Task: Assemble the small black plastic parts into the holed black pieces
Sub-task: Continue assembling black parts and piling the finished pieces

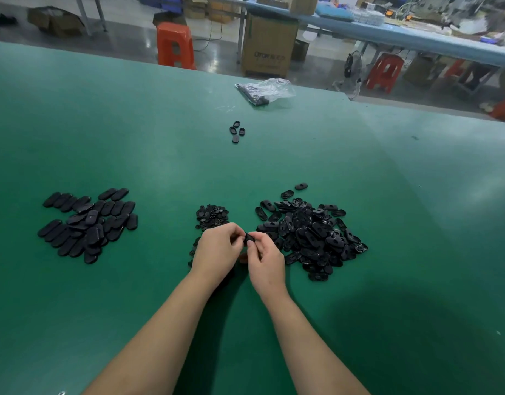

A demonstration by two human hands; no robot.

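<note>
My left hand [217, 250] and my right hand [265, 259] meet above the green table [160, 138], both pinching one black holed piece [249, 238] between the fingertips. Whether a small part sits in it is hidden by the fingers. A little heap of small black parts [213, 216] lies just beyond my left hand. To the right spreads a big pile of holed black pieces [311, 232]. At the left lies a pile of oval black pieces [89, 223] with their smooth sides up.
Several loose black pieces [237, 131] lie farther back in the middle of the table. A clear plastic bag [264, 91] with dark parts sits near the far edge. Beyond the table stand red stools [176, 45] and a cardboard box [268, 47].
</note>
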